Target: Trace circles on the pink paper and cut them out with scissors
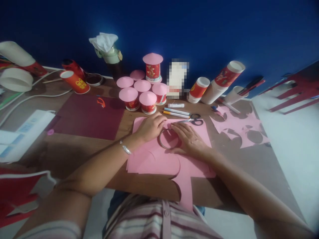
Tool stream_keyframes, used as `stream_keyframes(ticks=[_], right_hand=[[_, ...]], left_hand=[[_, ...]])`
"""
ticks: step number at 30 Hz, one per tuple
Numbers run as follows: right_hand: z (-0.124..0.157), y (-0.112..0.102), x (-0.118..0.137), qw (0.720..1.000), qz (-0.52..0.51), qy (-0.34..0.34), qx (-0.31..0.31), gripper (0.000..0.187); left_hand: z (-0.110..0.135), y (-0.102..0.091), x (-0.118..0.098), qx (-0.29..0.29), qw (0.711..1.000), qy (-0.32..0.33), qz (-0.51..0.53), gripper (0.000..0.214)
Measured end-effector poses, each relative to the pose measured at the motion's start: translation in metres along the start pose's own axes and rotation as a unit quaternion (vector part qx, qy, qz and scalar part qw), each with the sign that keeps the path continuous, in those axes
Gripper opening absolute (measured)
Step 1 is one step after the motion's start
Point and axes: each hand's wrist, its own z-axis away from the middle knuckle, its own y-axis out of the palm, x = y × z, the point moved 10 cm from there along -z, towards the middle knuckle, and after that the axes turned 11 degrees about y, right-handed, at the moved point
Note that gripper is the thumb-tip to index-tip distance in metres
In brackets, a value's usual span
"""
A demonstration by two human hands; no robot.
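Observation:
A pink paper sheet (154,159) lies on the wooden table (74,152) in front of me. A clear round ring (166,139), like a tape roll or lid, rests on it. My left hand (149,127) sits at the ring's left rim with fingers curled, and whatever it may hold is hidden. My right hand (190,139) lies flat on the paper against the ring's right side, fingers stretched out. Scissors (193,120) lie just beyond my right hand.
Several red paper cups with pink caps (142,94) stand behind the paper, next to marker pens (175,113). A dark red sheet (87,116) lies at left. Pink scraps with cut holes (239,127) lie at right. More cups (74,81) and a power strip (22,134) are further left.

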Motion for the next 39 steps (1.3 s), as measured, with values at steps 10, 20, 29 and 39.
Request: stream_keyframes(ticks=[10,20,29,39], right_hand=[[0.004,0.006,-0.004,1.000,-0.006,0.012,0.014,0.097],[0.002,-0.025,-0.026,0.996,-0.016,0.042,-0.079,0.092],[0.003,-0.037,-0.066,0.979,0.040,0.132,-0.148,0.092],[0.005,-0.021,-0.077,0.983,0.054,0.138,-0.109,0.092]], left_hand=[[0.001,-0.002,0.007,-0.005,1.000,-0.018,0.002,0.015],[0.000,-0.012,0.007,-0.034,0.999,-0.003,-0.001,0.014],[0.001,-0.010,0.008,-0.021,1.000,-0.018,-0.010,0.014],[0.000,0.007,0.003,0.092,0.993,-0.008,-0.071,0.024]])
